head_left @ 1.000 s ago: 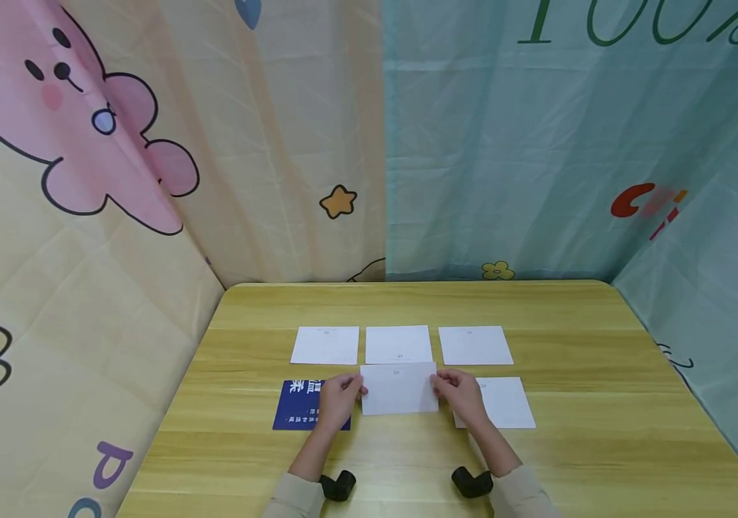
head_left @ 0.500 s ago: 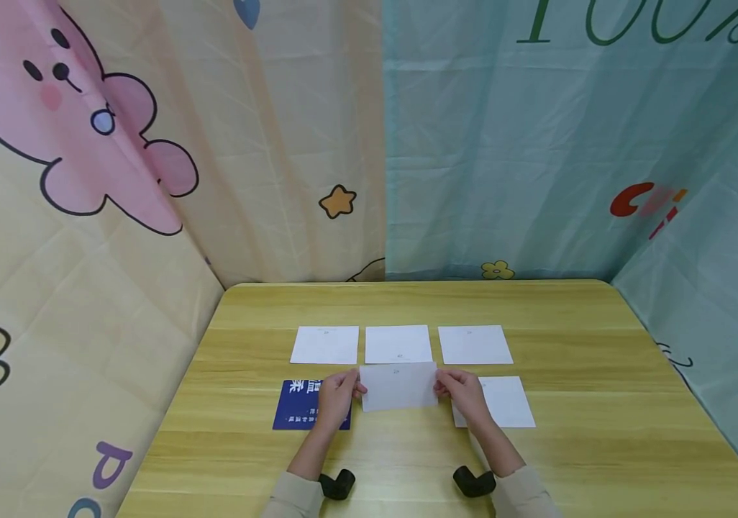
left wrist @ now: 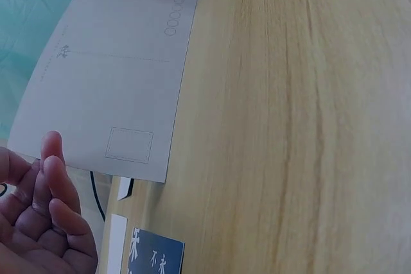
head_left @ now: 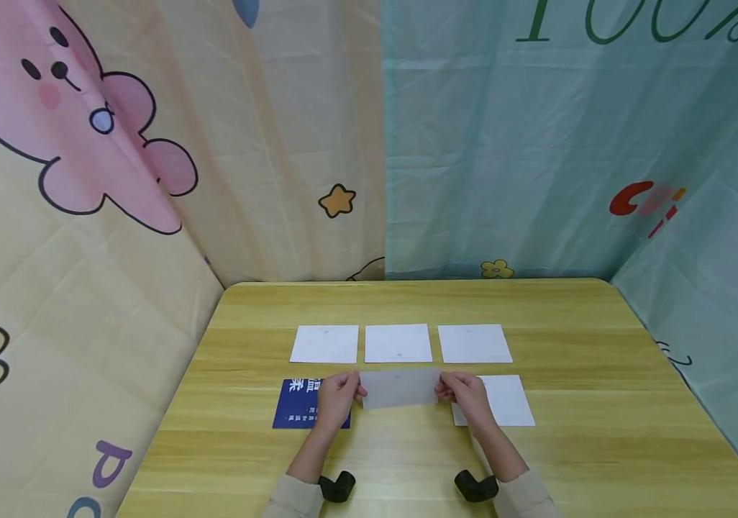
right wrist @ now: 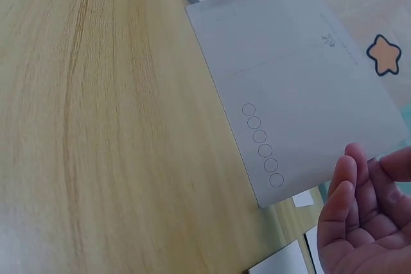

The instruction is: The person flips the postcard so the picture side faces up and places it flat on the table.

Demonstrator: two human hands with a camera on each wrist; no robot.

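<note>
I had the left hand point(head_left: 338, 396) pinching the left edge of a pale card point(head_left: 399, 389) between thumb and fingers, its grip closed down to the card's thickness. The right hand point(head_left: 465, 394) held the opposite edge in the same kind of pinch. The card hung between them, clear of the worktop point(head_left: 608, 446) and tilted; on my wrist feeds I could make out a line of small printed circles and a dotted line across its face.

Just beside the left hand, and partly hidden by it, a dark blue card point(head_left: 294, 409) with white characters lay flat. The right hand and forearm overlapped a white card point(head_left: 513, 401) on the other side. Beyond the grip I saw three more white cards in a row: left point(head_left: 324, 344), middle point(head_left: 398, 344) and right point(head_left: 475, 344). Behind the worktop hung a cream cloth point(head_left: 272, 158) and a teal cloth point(head_left: 505, 144).
</note>
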